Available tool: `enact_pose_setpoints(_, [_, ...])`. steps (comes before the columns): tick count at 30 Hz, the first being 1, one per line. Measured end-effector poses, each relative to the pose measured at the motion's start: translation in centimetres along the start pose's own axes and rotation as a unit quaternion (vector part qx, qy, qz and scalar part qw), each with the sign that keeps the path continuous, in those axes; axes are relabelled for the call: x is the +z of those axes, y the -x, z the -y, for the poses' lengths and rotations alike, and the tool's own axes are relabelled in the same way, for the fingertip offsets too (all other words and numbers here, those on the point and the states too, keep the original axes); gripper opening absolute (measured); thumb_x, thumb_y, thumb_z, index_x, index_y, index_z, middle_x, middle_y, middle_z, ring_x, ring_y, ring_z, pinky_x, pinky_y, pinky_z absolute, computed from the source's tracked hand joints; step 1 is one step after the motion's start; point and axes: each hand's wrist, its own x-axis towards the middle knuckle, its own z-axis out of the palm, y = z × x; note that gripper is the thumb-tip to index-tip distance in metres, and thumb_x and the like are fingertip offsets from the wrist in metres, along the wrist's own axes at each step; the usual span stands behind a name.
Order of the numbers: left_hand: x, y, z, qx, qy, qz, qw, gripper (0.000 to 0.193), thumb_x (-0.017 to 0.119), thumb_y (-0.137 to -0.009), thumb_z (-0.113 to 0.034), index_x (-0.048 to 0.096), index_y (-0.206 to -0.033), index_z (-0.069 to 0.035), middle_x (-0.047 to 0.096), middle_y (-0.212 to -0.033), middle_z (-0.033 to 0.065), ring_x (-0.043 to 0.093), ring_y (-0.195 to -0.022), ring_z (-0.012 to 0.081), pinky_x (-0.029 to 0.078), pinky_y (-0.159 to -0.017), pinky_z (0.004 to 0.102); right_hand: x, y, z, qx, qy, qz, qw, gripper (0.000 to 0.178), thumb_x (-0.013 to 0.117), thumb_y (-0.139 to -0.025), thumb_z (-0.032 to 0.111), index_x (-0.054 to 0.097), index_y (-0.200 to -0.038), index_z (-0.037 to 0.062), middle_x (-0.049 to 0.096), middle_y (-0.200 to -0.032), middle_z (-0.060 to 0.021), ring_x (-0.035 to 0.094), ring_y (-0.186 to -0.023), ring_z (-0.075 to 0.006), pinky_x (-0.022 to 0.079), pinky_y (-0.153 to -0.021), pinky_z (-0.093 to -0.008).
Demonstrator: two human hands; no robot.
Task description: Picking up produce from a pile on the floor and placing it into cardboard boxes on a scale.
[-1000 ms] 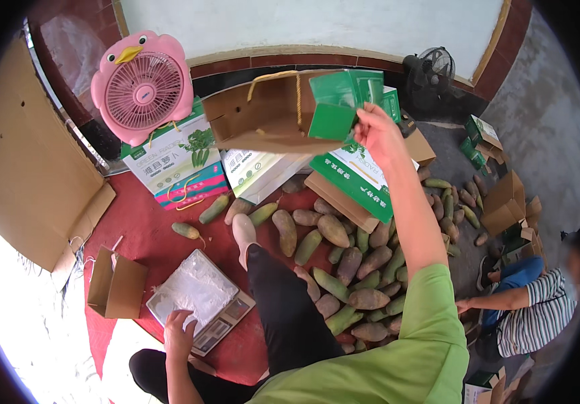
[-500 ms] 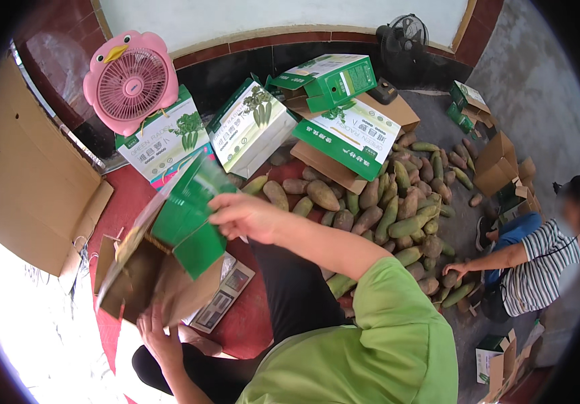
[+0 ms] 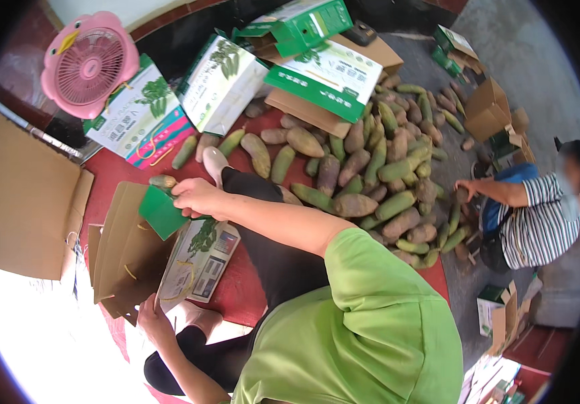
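Note:
A carton (image 3: 132, 236) with brown inner walls, a white printed side and a green flap stands tilted between my hands at the left. My right hand (image 3: 199, 198) grips the green flap (image 3: 162, 212) at its top. Down at the near lower edge, my left hand (image 3: 153, 318) is closed on the rim of the white side. A yellow cord loop hangs on that side. Just right of the carton, partly covered by it, is a flat scale (image 3: 214, 268) with a keypad and display. One radish (image 3: 163, 181) shows behind the flap.
A pile of green radishes (image 3: 394, 168) spreads across the middle. Printed cartons (image 3: 226, 84) and a pink fan (image 3: 93, 67) stand behind. A large brown cardboard sheet (image 3: 24, 195) leans at left. A co-worker in a striped shirt (image 3: 539, 232) reaches to the pile from the right.
The carton has turned and come down, so its open brown inside and white printed side now show. My right hand has moved left with the flap. The view has shifted; the co-worker's hand has lifted slightly.

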Motion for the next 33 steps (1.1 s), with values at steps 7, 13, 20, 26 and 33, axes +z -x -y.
enact_pose_setpoints(7, [1.2, -1.9, -2.8, -0.026, -0.115, 0.083, 0.99, 0.015, 0.058, -0.083, -0.011, 0.069, -0.093, -0.009, 0.065, -0.088, 0.0148, 0.064, -0.081, 0.0348, 0.049, -0.067, 0.0428, -7.8, 5.7, 1.8, -0.193, 0.037, -0.058, 0.979, 0.027, 0.062, -0.085, 0.014, 0.062, -0.11, 0.0033, 0.063, -0.09, -0.002, 0.058, -0.075, -0.0083, 0.047, -0.063, -0.0231])
enact_pose_setpoints(13, [1.4, -2.0, -1.2, 0.0, -0.093, 0.092, 0.991, 0.017, 0.058, -0.081, -0.008, 0.068, -0.095, -0.006, 0.064, -0.085, 0.0166, 0.062, -0.079, 0.0361, 0.048, -0.068, 0.0446, -19.0, 12.7, -3.9, -0.056, -0.008, -0.286, 0.956, 0.024, 0.061, -0.086, 0.014, 0.063, -0.109, 0.0064, 0.062, -0.093, -0.0022, 0.058, -0.075, -0.0102, 0.048, -0.065, -0.0236])
enact_pose_setpoints(20, [1.9, -2.2, -1.3, 0.015, -0.068, 0.091, 0.993, 0.017, 0.059, -0.08, -0.004, 0.066, -0.095, -0.002, 0.063, -0.086, 0.0176, 0.062, -0.08, 0.0362, 0.048, -0.068, 0.043, -31.0, 21.2, -14.3, -0.036, -0.124, -0.658, 0.742, 0.028, 0.065, -0.085, 0.017, 0.058, -0.11, 0.0061, 0.059, -0.086, -0.0025, 0.055, -0.066, -0.0133, 0.044, -0.054, -0.0275])
enact_pose_setpoints(26, [2.2, -2.0, -0.5, 0.017, -0.053, 0.069, 0.996, 0.016, 0.061, -0.078, -0.005, 0.064, -0.093, -0.003, 0.063, -0.084, 0.0164, 0.061, -0.08, 0.0364, 0.047, -0.068, 0.0441, -38.6, 25.7, -14.4, -0.01, -0.131, -0.807, 0.576, 0.065, 0.074, -0.08, 0.022, 0.037, -0.128, -0.0007, 0.05, -0.116, -0.0171, 0.055, -0.091, -0.0252, 0.048, -0.073, -0.0367])
enact_pose_setpoints(33, [1.7, -1.8, -0.3, 0.0, -0.068, 0.077, 0.995, 0.014, 0.061, -0.079, -0.003, 0.065, -0.093, -0.001, 0.063, -0.086, 0.0169, 0.061, -0.08, 0.0359, 0.048, -0.069, 0.0424, -42.5, 25.6, -13.2, 0.076, -0.196, -0.772, 0.6, 0.07, 0.078, -0.076, 0.032, 0.041, -0.132, 0.0093, 0.043, -0.132, -0.0129, 0.045, -0.116, -0.0326, 0.044, -0.087, -0.0538])
